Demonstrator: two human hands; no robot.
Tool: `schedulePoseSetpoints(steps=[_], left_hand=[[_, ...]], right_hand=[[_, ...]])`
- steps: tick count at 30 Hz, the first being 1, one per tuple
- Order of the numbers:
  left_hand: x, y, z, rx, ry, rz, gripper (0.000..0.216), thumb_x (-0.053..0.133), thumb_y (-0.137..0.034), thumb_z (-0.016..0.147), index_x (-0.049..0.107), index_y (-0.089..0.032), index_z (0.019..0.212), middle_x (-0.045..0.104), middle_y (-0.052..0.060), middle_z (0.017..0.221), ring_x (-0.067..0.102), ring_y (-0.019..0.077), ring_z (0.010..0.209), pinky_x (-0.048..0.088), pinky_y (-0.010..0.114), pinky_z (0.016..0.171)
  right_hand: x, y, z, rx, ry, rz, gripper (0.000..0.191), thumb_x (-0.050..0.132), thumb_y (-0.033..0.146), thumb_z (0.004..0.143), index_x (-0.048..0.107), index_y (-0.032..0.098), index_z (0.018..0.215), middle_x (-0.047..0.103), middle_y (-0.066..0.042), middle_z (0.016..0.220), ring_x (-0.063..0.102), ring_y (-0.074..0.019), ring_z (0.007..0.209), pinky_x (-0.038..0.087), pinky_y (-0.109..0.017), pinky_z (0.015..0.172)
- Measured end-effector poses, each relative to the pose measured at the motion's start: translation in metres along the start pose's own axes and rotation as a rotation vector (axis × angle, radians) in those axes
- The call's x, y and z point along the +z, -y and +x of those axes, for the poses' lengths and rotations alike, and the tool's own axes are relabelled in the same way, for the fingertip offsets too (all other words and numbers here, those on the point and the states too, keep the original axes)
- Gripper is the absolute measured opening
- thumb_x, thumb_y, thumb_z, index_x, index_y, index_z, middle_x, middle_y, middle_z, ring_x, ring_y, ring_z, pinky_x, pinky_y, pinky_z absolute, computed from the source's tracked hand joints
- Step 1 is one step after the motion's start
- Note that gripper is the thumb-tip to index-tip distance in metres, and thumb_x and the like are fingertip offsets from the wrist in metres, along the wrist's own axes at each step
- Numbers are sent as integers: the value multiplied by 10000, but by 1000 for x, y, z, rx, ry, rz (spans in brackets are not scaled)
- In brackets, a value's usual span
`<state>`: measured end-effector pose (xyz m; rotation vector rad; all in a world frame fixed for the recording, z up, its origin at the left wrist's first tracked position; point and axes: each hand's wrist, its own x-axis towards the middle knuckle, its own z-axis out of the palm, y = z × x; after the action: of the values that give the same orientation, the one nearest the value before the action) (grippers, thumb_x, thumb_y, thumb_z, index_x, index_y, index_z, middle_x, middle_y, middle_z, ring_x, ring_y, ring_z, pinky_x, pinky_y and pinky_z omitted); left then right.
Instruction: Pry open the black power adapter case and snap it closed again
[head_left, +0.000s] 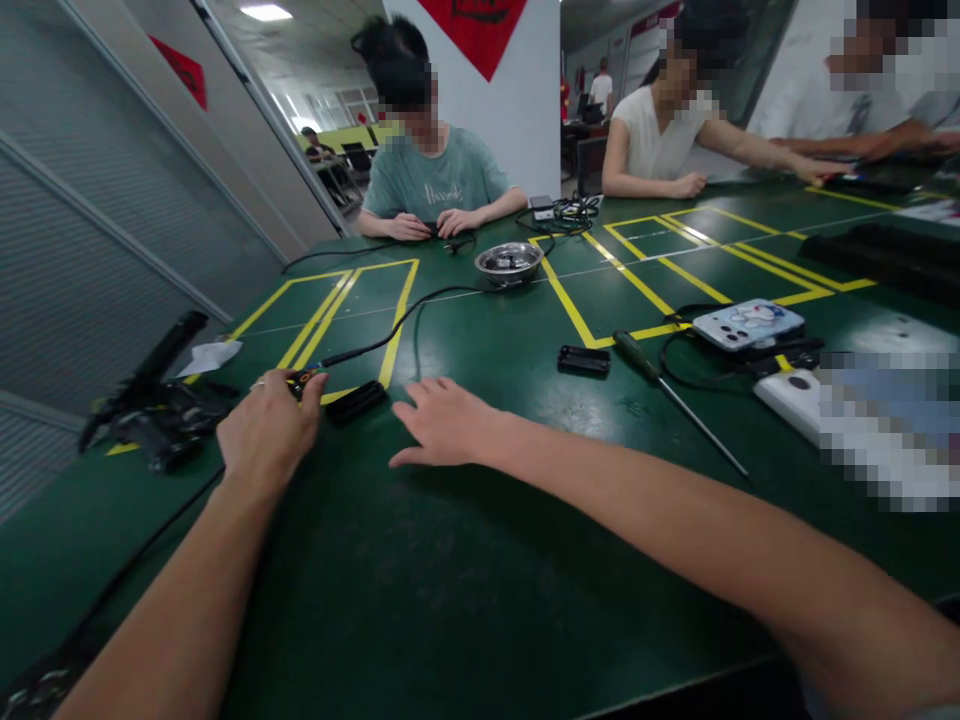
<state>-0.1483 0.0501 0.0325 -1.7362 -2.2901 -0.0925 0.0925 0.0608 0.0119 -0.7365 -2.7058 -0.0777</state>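
Observation:
My left hand is closed around a small dark part with orange and blue bits, at the end of a black cable; most of that part is hidden by my fingers. Just right of it on the green table lies a black, open-topped plastic housing. My right hand is stretched out with fingers spread, palm down over the table, holding nothing. Its fingertips are nearest to that housing. Farther right lies a similar black plastic piece, and beside it a long screwdriver with a dark handle.
A metal bowl with small parts stands mid-table. Phones and cables lie at the right. At the left are black cables and gear and white paper. A person in a green shirt sits opposite; others sit at the right.

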Motion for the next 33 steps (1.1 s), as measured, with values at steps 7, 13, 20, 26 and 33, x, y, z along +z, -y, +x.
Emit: schedulePoseSetpoints(steps=[7, 13, 20, 26, 33], left_hand=[[4, 4, -2, -23, 16, 10, 819, 47, -671, 909, 458, -39, 1231, 617, 233, 1078, 615, 374, 932, 396, 375, 693], [1, -4, -3, 20, 14, -15, 794, 60, -669, 916, 474, -68, 1228, 619, 214, 1105, 602, 351, 938, 404, 368, 697], [-1, -38, -12, 157, 24, -80, 691, 105, -586, 969, 483, -69, 1225, 649, 182, 1080, 612, 270, 880, 384, 313, 683], [-25, -76, -33, 249, -10, -156, 622, 142, -582, 974, 500, -130, 1207, 669, 147, 1039, 627, 268, 862, 386, 309, 670], [-46, -115, -86, 470, -76, -341, 474, 328, -589, 946, 506, -211, 1171, 670, 77, 999, 645, 255, 869, 454, 335, 716]], right_hand=[[44, 25, 85, 139, 8, 90, 475, 436, 477, 931, 471, 232, 1336, 450, -38, 1456, 354, -307, 1338, 281, -471, 1089], [35, -19, 49, 149, 42, 109, 359, 350, 282, 980, 663, 186, 1129, 554, -112, 1257, 490, -267, 1155, 365, -448, 980], [-19, -39, -62, 174, 104, 53, 364, 385, 282, 964, 694, 148, 1100, 538, -169, 1049, 507, -262, 932, 418, -406, 775], [-61, -17, -156, 144, 114, 109, 374, 417, 236, 941, 611, 170, 1254, 520, -154, 1097, 488, -245, 989, 448, -402, 813], [-72, 11, -170, 67, 102, 201, 374, 418, 252, 936, 606, 185, 1252, 533, -151, 1140, 499, -257, 1033, 456, -447, 877]])
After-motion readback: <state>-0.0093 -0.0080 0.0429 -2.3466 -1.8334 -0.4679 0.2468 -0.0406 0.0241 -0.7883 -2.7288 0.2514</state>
